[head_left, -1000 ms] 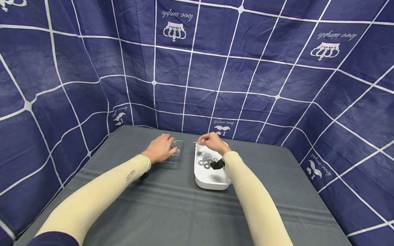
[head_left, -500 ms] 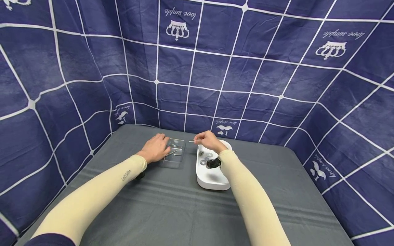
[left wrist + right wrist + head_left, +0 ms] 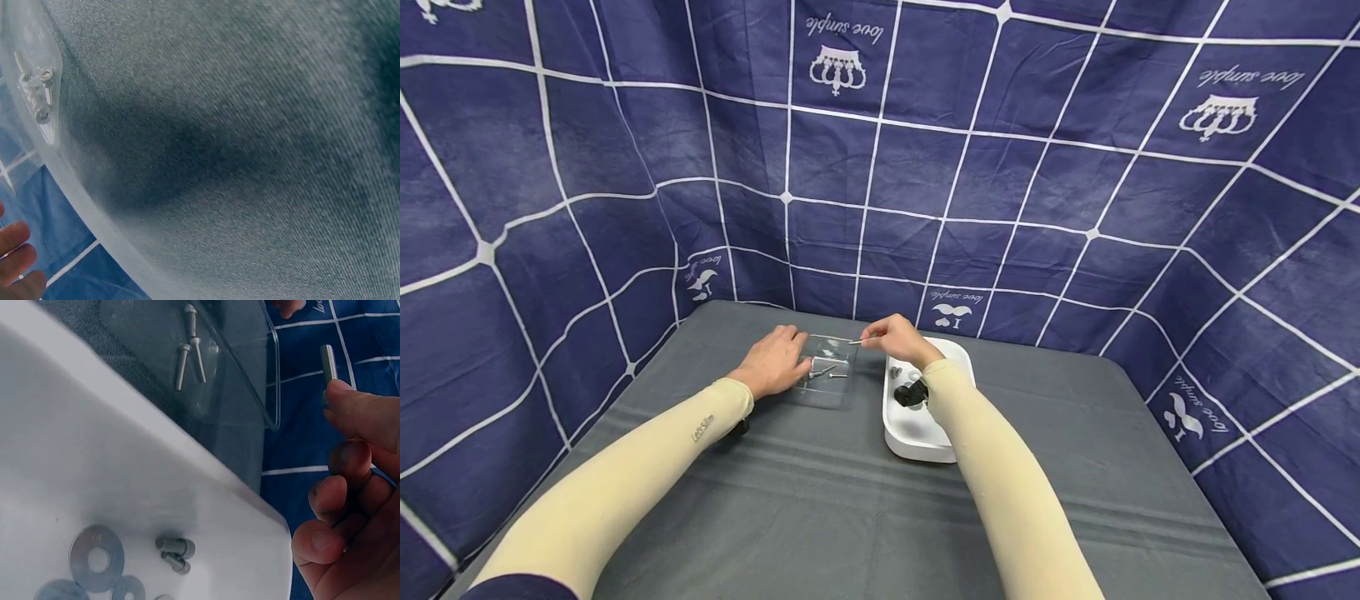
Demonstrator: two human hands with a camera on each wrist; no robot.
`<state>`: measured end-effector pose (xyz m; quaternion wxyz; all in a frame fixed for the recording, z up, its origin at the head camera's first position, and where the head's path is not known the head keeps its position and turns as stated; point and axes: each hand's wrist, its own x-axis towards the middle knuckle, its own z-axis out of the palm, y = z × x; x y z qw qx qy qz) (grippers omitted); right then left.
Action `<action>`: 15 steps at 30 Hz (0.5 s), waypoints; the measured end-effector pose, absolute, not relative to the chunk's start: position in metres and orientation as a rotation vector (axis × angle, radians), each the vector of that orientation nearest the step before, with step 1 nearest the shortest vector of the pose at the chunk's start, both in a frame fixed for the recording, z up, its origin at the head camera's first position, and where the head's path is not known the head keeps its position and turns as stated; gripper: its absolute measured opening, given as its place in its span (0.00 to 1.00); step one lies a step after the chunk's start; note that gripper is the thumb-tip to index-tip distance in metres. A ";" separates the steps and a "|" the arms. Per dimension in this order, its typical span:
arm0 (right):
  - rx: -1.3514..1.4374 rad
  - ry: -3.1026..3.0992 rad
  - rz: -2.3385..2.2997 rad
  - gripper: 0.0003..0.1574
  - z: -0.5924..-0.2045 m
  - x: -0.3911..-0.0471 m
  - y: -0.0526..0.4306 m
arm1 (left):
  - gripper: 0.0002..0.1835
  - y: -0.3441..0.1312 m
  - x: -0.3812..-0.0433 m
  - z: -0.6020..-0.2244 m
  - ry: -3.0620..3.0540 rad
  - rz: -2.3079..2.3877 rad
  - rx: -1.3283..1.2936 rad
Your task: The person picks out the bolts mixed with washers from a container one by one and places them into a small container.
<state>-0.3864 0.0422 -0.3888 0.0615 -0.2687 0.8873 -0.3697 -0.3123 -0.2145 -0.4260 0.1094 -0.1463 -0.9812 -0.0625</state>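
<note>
Between the thumb and index finger of my right hand is a threaded metal bolt, its shank pointing away from the fingertips. That hand is near the far right corner of a clear plastic box. Inside the box lie several bolts, side by side in one compartment. My left hand rests at the box's left side, fingers extended along its edge. Only a few left fingers show in the left wrist view, at the lower left.
A white tray stands right of the box, under my right forearm. It holds several flat washers and short bolts. Grey cloth covers the table. A blue checked curtain rises behind and on both sides.
My right hand has moved left with the bolt, from above the white tray's far end to the clear box's far right corner. My left hand has shifted slightly left, exposing more of the box.
</note>
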 end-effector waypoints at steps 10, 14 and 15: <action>-0.814 2.656 -1.135 0.11 -0.388 -0.386 0.030 | 0.31 -0.219 -0.312 -0.427 -2.913 -0.187 -0.425; -0.822 2.654 -1.124 0.10 -0.388 -0.384 0.025 | 0.33 -0.221 -0.312 -0.430 -2.948 -0.207 -0.435; -0.828 2.653 -1.119 0.10 -0.388 -0.384 0.023 | 0.33 -0.222 -0.312 -0.431 -2.957 -0.213 -0.432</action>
